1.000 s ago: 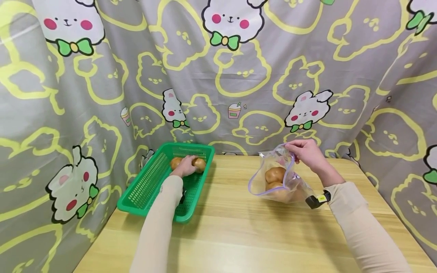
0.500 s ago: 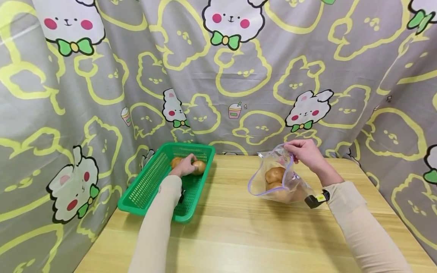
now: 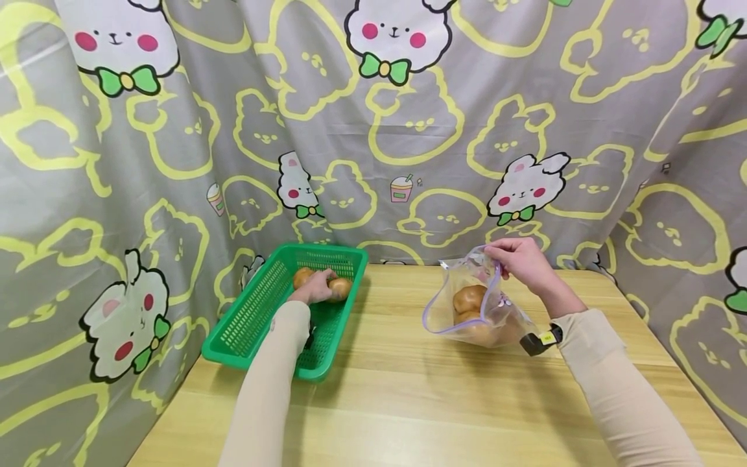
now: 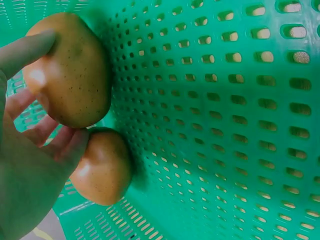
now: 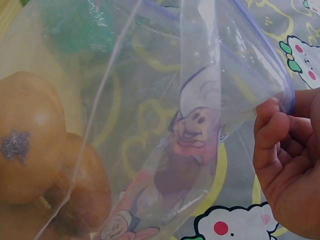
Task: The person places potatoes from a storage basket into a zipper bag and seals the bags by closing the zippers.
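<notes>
In the green basket (image 3: 344, 337), my left hand (image 3: 315, 287) is around a brown, speckled, potato-like piece (image 4: 75, 70). The left wrist view shows the thumb on one side and fingers on the other. A second such piece (image 4: 102, 167) lies beside it, close to those fingertips; both are near the perforated wall. On the right, my right hand (image 3: 522, 259) pinches the purple-edged rim of a clear zip bag (image 3: 434, 318). Several similar brown pieces (image 3: 469, 299) sit inside it, one with a grey star-shaped patch (image 5: 16, 145). The bag's mouth gapes toward the left.
The basket and bag stand on a light wooden table (image 3: 385, 402), with bare wood between them. A grey patterned curtain (image 3: 408, 220) hangs behind and at both sides. A black device (image 3: 539, 340) is strapped at the right wrist.
My left hand has shifted slightly within the basket, and the right-hand brown piece has moved a little nearer. The right hand and the bag are almost unchanged.
</notes>
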